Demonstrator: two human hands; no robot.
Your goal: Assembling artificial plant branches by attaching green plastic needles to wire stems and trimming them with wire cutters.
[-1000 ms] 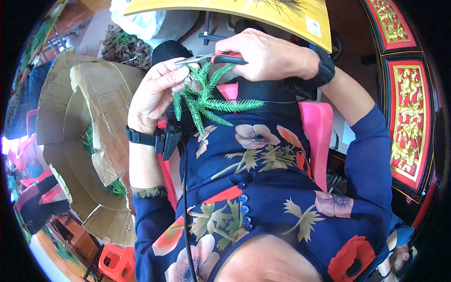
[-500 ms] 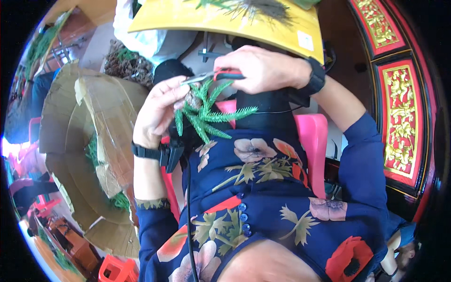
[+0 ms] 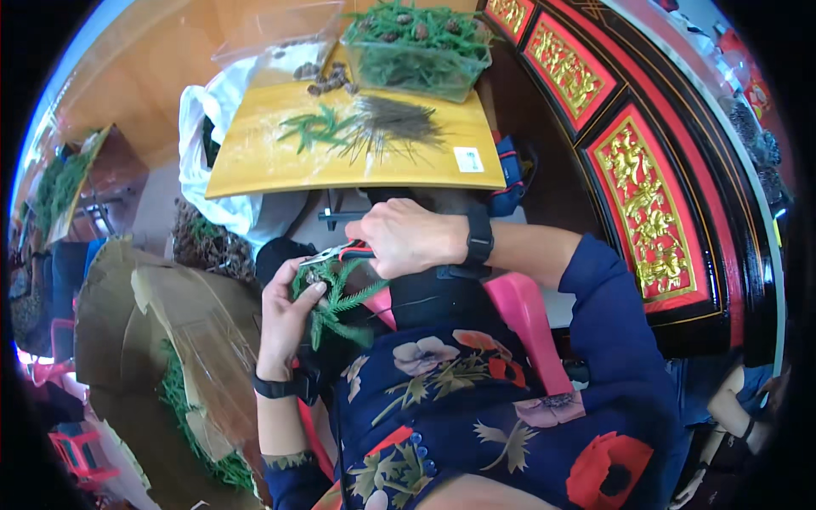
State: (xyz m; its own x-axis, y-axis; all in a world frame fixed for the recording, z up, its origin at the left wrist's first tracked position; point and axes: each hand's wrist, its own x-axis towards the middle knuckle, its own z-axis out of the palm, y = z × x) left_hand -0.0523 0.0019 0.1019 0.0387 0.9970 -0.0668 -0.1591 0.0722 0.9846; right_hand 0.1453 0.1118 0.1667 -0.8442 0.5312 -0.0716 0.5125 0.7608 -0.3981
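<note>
My left hand [image 3: 287, 316] is closed on a green artificial pine sprig [image 3: 336, 299], its needled twigs fanning out to the right and downward. A brownish lump like a pine cone [image 3: 314, 277] shows at the sprig's base, partly hidden by my fingers. My right hand [image 3: 410, 236] grips pliers [image 3: 327, 253] with red and black handles. Their metal jaws lie across the top of the sprig, close to my left fingertips. Whether they bite on a wire is too small to tell. Both hands are above my lap, in front of the table's near edge.
Ahead, a yellow table [image 3: 255, 161] bears thin dark wires [image 3: 395, 123], loose sprigs [image 3: 314, 129], pine cones [image 3: 330, 81] and a clear tub [image 3: 459, 81] of finished-looking greenery. An open cardboard box [image 3: 127, 340] stands left, below a white plastic bag [image 3: 200, 115]. Another person's arm [image 3: 731, 408] shows lower right.
The view has tilted up, bringing the tabletop and tub into sight. The sprig has turned in my left hand, hiding more of the cone. The pliers stay at its top.
</note>
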